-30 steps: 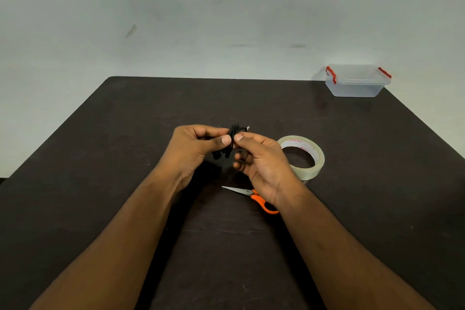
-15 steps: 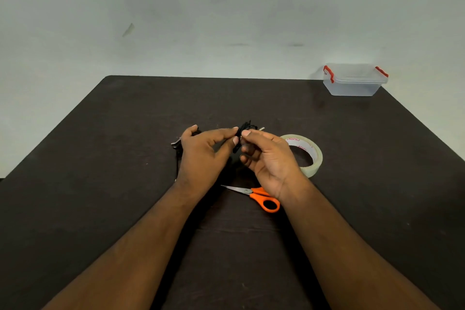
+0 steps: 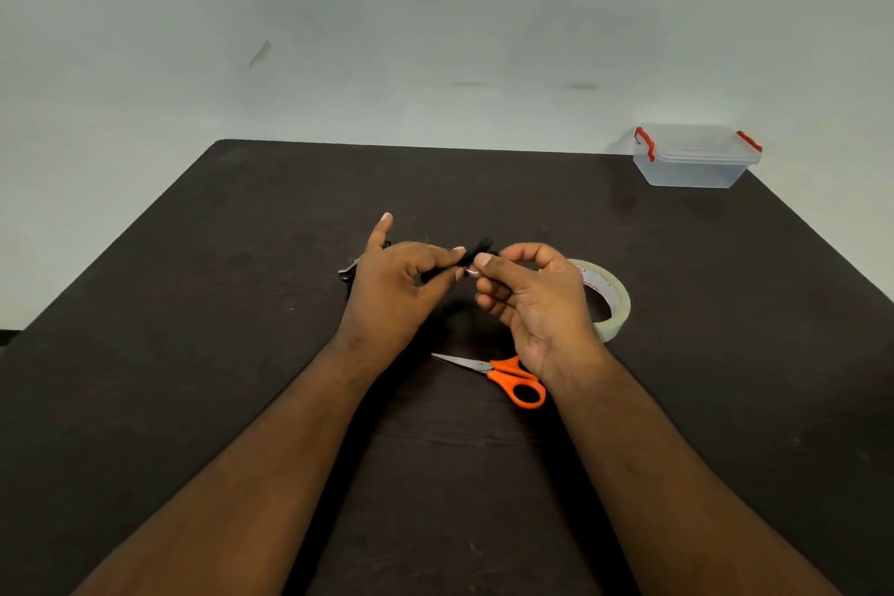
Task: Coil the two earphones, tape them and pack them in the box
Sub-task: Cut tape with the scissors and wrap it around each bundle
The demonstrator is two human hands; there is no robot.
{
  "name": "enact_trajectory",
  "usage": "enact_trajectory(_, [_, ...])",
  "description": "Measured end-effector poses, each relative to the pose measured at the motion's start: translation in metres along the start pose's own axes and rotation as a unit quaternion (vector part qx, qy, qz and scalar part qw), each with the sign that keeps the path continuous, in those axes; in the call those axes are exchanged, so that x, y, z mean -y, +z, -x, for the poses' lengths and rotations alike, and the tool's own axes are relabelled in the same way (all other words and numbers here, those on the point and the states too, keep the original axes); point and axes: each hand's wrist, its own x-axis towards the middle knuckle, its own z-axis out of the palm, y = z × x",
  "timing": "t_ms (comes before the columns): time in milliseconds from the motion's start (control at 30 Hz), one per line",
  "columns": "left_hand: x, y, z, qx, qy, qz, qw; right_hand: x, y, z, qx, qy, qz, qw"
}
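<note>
- Head view: both hands raised over the dark counter (image 3: 193,305), meeting at a black coiled earphone (image 3: 476,252).
- Left hand (image 3: 392,290): grip closed, thumb and fingertips pinching the coil's left end, one finger sticking up.
- Right hand (image 3: 532,295): grip closed, thumb and forefinger pinching the coil's right end.
- Second earphone (image 3: 349,270): partly hidden behind left hand.
- Tape roll (image 3: 612,300) just behind right hand; orange scissors (image 3: 503,378) under right wrist.
- Clear box (image 3: 692,160), lid on, far right corner.

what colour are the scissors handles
Orange, on the scissors lying on the table near the right hand; the head view, the only one, shows them.
</note>
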Motion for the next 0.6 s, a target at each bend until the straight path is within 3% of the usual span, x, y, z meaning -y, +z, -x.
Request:
enact_trajectory(200, [0.0021,-0.0018,-0.0031,0.033,0.073,-0.09,0.993,0.0025,0.0,0.0031,-0.004,-0.003,0.038,0.999])
enact_trajectory(367, [0.0088,0.0036,-0.0067,0.049,0.129,-0.136,0.981,0.0033,-0.0005,0.0053,-0.009,0.0,0.002,1.0])
enact_trajectory(600, [0.0063,0.0019,-0.0065,0.023,0.062,-0.076,0.995,0.0085,0.0027,0.0064,0.046,0.043,-0.135,0.989])
